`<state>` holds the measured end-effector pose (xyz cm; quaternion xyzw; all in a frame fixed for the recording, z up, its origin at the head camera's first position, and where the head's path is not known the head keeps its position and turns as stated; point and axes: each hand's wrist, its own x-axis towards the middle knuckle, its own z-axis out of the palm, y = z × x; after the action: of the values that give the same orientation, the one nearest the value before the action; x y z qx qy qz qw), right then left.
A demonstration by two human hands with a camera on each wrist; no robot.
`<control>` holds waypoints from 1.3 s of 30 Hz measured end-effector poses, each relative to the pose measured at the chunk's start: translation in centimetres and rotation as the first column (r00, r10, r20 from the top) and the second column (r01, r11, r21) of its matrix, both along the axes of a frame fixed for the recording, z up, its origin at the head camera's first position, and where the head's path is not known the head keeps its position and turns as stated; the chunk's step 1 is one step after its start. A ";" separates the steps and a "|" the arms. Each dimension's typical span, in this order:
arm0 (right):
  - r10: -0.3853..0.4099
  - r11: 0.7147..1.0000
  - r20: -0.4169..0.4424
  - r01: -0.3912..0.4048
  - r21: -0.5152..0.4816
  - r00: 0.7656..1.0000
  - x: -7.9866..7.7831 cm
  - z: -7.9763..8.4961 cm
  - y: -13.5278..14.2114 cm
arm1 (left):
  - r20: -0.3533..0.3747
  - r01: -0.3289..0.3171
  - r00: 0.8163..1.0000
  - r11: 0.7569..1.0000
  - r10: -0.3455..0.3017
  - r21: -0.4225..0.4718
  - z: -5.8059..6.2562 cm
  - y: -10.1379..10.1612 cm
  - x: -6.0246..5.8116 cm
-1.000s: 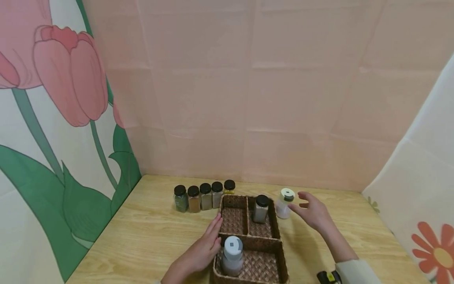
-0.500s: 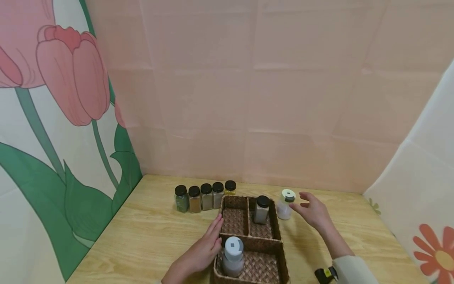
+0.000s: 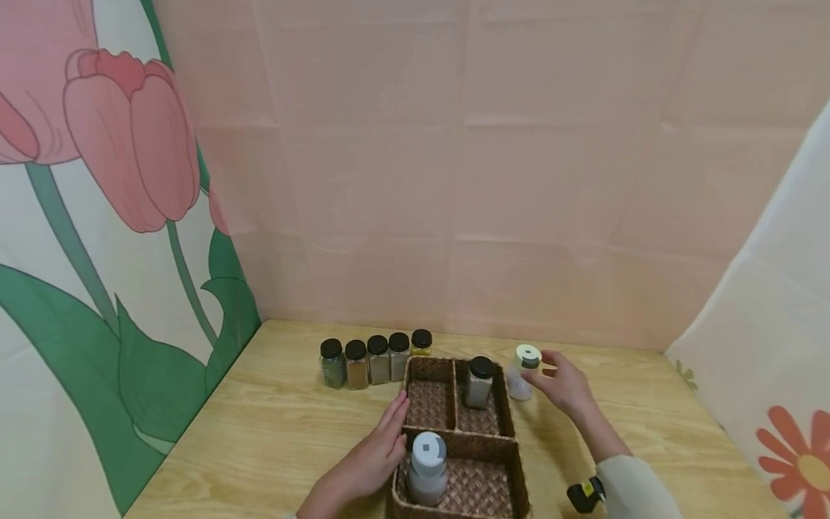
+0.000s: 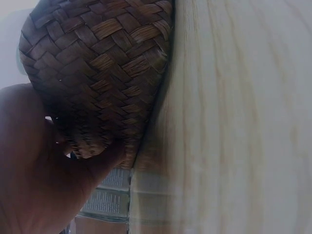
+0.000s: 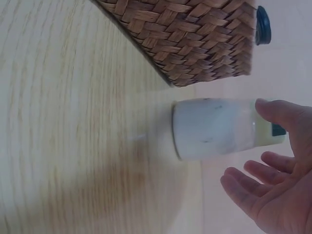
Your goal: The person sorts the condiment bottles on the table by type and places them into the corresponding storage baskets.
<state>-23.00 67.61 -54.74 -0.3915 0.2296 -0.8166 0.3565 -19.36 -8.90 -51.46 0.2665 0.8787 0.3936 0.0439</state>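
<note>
My right hand [image 3: 564, 386] is at a clear seasoning jar [image 3: 521, 386] with white contents, which stands upright just right of the woven basket [image 3: 457, 436]. In the right wrist view the thumb touches the jar's pale cap [image 5: 265, 131], while several fingers [image 5: 241, 187] stay spread apart from the jar body. My left hand [image 3: 372, 458] rests along the basket's left side, fingers extended; the left wrist view shows a fingertip against the woven wall [image 4: 105, 73]. A white-capped jar [image 3: 428, 472] stands in the basket's large front compartment, a black-capped jar [image 3: 478, 386] in the back right one.
Several black-capped spice jars [image 3: 357, 367] stand in a row behind and left of the basket. A small black and yellow object [image 3: 586, 494] shows beside the right sleeve [image 3: 635, 486]. Behind the wooden table [image 3: 272, 404] hangs a pink cloth [image 3: 363, 180].
My right hand has moved left to the pale-capped jar, its thumb now overlapping the cap. The left hand and basket have stayed in place.
</note>
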 end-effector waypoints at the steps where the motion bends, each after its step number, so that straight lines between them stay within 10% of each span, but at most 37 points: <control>1: 0.003 1.000 0.021 -0.003 -0.005 1.000 -0.3 -0.9 1.2 | -0.002 0.000 1.000 1.000 0.000 -0.001 0.0 0.0 0.0; 6: -0.026 1.000 0.061 0.025 0.015 0.998 -1.5 -3.5 4.9 | -0.008 0.003 1.000 1.000 -0.003 -0.009 0.0 0.0 0.0; 11: -0.012 1.000 0.031 0.012 -0.008 0.999 -1.1 -2.9 3.5 | -0.025 0.005 1.000 1.000 -0.006 -0.013 0.1 -0.1 0.0; 19: -0.156 0.988 -0.286 0.154 -0.030 0.946 -1.5 -3.4 2.8 | -0.005 0.009 1.000 1.000 -0.009 -0.010 0.2 -0.1 0.0; 25: -0.134 0.986 -0.013 0.135 0.095 0.991 -0.6 -1.9 3.0 | -0.001 0.002 1.000 1.000 -0.002 -0.007 0.1 -0.1 0.1; 28: -0.116 0.984 0.181 0.088 0.157 0.977 -0.2 -1.0 3.3 | -0.004 0.004 1.000 1.000 -0.004 -0.006 0.0 -0.1 0.1; 36: -0.065 0.997 0.148 0.060 0.043 0.987 -0.4 -2.1 3.4 | -0.019 0.002 1.000 1.000 -0.002 -0.013 0.1 -0.1 0.0; 39: -0.159 0.987 0.162 0.156 0.031 0.974 -0.1 -2.5 3.4 | -0.017 0.003 1.000 1.000 -0.003 -0.010 0.0 -0.1 0.0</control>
<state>-23.12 70.98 -57.23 -0.3003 0.2370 -0.8697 0.3120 -19.32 -8.95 -51.45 0.2710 0.8806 0.3868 0.0387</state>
